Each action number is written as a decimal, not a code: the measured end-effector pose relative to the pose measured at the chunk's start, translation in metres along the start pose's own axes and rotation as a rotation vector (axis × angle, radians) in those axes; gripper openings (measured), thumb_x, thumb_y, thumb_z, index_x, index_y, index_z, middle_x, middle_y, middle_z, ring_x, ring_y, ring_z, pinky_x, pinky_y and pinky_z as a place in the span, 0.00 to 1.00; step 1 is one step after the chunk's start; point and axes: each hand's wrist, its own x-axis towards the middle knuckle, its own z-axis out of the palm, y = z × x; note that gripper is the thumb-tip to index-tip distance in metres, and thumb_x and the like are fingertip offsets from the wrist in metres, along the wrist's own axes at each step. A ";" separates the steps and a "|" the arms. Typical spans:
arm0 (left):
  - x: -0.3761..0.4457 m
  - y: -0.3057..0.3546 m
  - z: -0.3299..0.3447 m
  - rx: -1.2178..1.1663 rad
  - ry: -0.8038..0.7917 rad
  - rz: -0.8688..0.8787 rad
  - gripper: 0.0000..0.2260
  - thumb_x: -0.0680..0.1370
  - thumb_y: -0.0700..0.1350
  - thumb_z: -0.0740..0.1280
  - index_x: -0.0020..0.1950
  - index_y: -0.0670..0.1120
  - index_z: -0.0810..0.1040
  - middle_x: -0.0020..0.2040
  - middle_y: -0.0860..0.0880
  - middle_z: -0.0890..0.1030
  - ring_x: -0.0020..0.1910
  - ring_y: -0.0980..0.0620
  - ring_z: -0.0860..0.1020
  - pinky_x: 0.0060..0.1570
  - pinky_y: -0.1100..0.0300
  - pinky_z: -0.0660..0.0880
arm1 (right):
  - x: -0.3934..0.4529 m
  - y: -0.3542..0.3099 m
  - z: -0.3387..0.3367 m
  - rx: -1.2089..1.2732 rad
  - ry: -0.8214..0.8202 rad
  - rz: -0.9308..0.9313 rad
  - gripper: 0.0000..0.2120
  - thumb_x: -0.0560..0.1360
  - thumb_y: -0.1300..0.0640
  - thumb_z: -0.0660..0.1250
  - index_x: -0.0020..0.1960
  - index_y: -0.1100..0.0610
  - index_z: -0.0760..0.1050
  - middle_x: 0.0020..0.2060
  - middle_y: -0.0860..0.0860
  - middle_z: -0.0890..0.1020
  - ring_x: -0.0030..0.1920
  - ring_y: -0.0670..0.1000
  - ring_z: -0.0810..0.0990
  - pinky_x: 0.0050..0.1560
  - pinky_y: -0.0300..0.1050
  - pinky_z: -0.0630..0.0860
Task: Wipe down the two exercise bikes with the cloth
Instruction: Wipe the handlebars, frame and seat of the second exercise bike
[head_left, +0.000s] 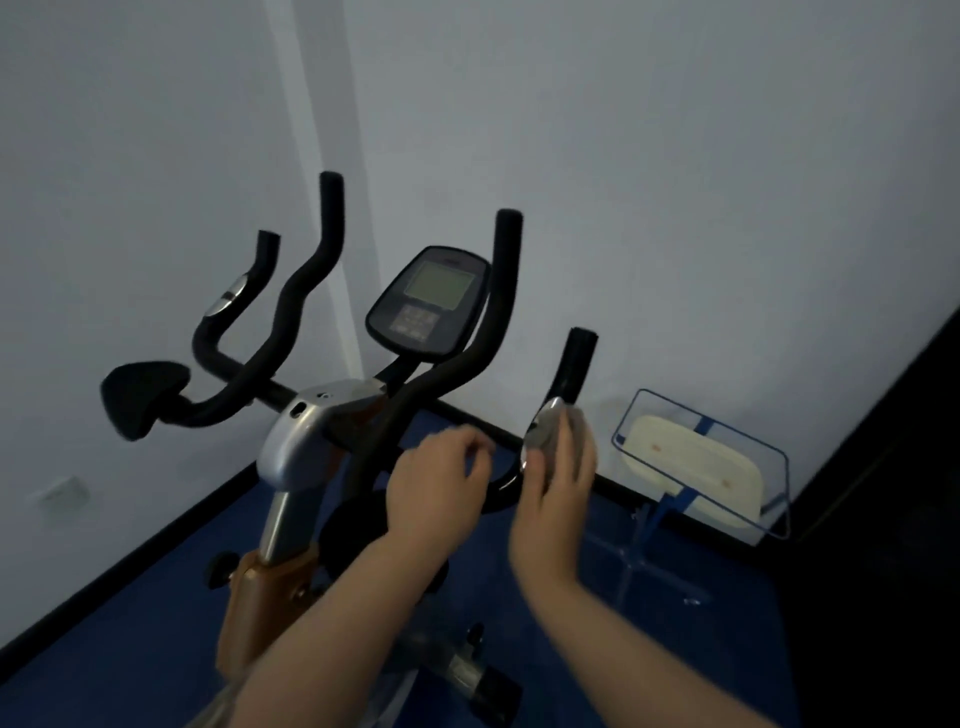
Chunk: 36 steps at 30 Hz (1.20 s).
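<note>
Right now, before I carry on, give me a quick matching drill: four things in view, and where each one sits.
Things:
1. console
2. right hand
3. clear rack
4. wall socket

Places:
A. low on the wall, far left
B. on the floor to the right of the bike
C. between the tall inner handlebars
D. at the silver sensor of the right handlebar

Pairs: 1-C, 2-D, 3-B, 4-A

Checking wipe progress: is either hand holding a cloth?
No: the left hand and right hand reach bare toward the bike's handlebar, no cloth visible.
</note>
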 end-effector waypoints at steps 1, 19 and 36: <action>-0.002 -0.002 0.004 0.083 0.015 0.011 0.07 0.80 0.46 0.63 0.53 0.52 0.81 0.48 0.56 0.82 0.48 0.56 0.78 0.50 0.57 0.74 | -0.003 0.000 0.001 0.050 -0.006 0.039 0.22 0.83 0.53 0.54 0.74 0.38 0.56 0.74 0.38 0.57 0.70 0.33 0.59 0.62 0.20 0.56; 0.002 -0.007 0.010 0.119 0.098 -0.092 0.07 0.78 0.47 0.63 0.45 0.55 0.80 0.32 0.60 0.75 0.29 0.62 0.71 0.31 0.65 0.62 | 0.051 0.000 0.007 0.387 0.061 0.418 0.09 0.82 0.50 0.55 0.61 0.46 0.68 0.58 0.54 0.78 0.52 0.49 0.80 0.49 0.48 0.79; 0.003 -0.005 0.009 0.179 0.090 -0.126 0.07 0.78 0.46 0.64 0.46 0.54 0.82 0.42 0.58 0.81 0.37 0.60 0.76 0.36 0.69 0.69 | 0.173 -0.014 -0.047 -0.231 -0.355 -0.334 0.05 0.75 0.56 0.65 0.46 0.51 0.81 0.49 0.49 0.78 0.46 0.49 0.81 0.41 0.44 0.77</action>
